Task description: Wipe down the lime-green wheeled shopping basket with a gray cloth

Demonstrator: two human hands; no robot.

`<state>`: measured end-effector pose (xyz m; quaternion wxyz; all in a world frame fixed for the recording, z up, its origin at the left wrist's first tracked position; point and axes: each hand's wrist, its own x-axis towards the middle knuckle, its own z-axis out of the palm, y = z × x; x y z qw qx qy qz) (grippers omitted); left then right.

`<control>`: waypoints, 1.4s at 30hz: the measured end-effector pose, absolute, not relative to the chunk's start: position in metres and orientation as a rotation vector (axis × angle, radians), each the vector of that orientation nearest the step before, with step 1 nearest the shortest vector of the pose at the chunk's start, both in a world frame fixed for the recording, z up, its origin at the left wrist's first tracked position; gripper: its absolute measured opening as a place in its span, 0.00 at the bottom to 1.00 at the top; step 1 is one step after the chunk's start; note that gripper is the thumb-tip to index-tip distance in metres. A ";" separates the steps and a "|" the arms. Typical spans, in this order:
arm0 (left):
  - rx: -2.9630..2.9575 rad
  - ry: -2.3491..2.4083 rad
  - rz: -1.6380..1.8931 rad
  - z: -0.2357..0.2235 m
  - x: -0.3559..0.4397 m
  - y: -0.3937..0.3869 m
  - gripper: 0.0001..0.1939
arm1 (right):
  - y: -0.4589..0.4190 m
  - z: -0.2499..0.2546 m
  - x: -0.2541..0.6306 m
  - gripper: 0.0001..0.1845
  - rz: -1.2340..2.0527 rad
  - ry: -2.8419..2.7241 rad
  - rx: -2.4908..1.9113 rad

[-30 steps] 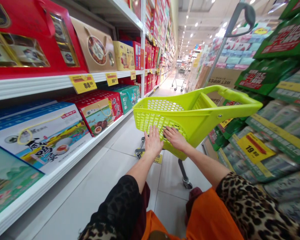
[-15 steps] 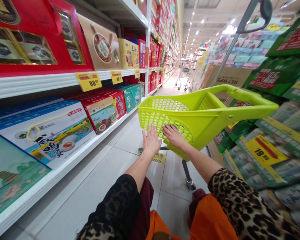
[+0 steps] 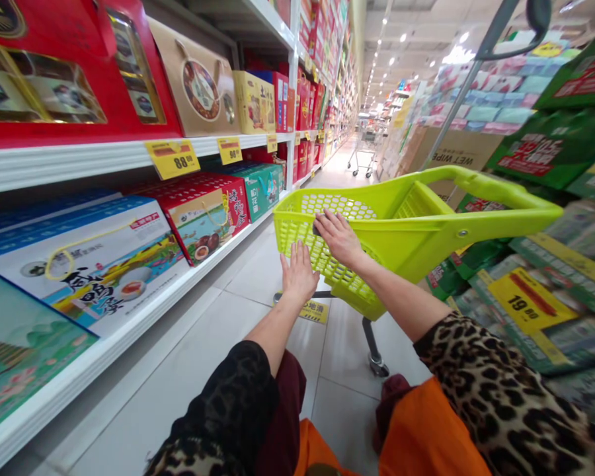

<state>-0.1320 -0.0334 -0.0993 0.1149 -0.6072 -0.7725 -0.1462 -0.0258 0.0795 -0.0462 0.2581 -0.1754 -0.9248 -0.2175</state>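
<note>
A lime-green shopping cart [image 3: 411,241] with a perforated basket stands right in front of me. My left hand [image 3: 299,272] lies at the basket's near side, low on the mesh, fingers stretched out and nothing in them. Higher up, by the basket's top rim, my right hand [image 3: 341,239] presses with its fingers close together. A small dark thing [image 3: 317,229] shows at the edge of these fingers; most of it is hidden under the hand, so its kind is unclear.
Shelves on the left hold gift boxes [image 3: 123,264] and yellow price tags [image 3: 172,158]. Stacked green packs [image 3: 540,149] stand close on the right. Another cart [image 3: 364,147] is farther down the aisle. A yellow floor sticker [image 3: 315,311] lies below the basket.
My right hand has moved up and slightly left, from the mesh side to the basket's rim, the dark thing moving with it. My left hand has barely shifted.
</note>
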 end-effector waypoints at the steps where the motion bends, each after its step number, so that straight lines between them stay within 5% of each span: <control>1: -1.777 -2.263 -0.427 -0.099 -0.133 -0.033 0.35 | 0.081 -0.045 -0.028 0.24 -0.588 -2.511 -0.475; 12: -1.777 -2.289 -0.383 -0.106 -0.146 -0.036 0.36 | 0.062 -0.130 -0.019 0.20 -0.556 -2.823 -0.433; 22: -1.713 -2.396 -0.462 -0.104 -0.160 -0.025 0.36 | 0.089 -0.052 -0.067 0.24 -0.594 -2.537 -0.372; 34: -1.685 -2.478 -0.430 -0.120 -0.181 -0.033 0.37 | 0.072 -0.129 -0.059 0.19 -0.611 -2.810 -0.286; 42: -1.659 -2.487 -0.421 -0.128 -0.188 -0.028 0.37 | 0.099 -0.052 -0.116 0.26 -0.524 -2.588 -0.298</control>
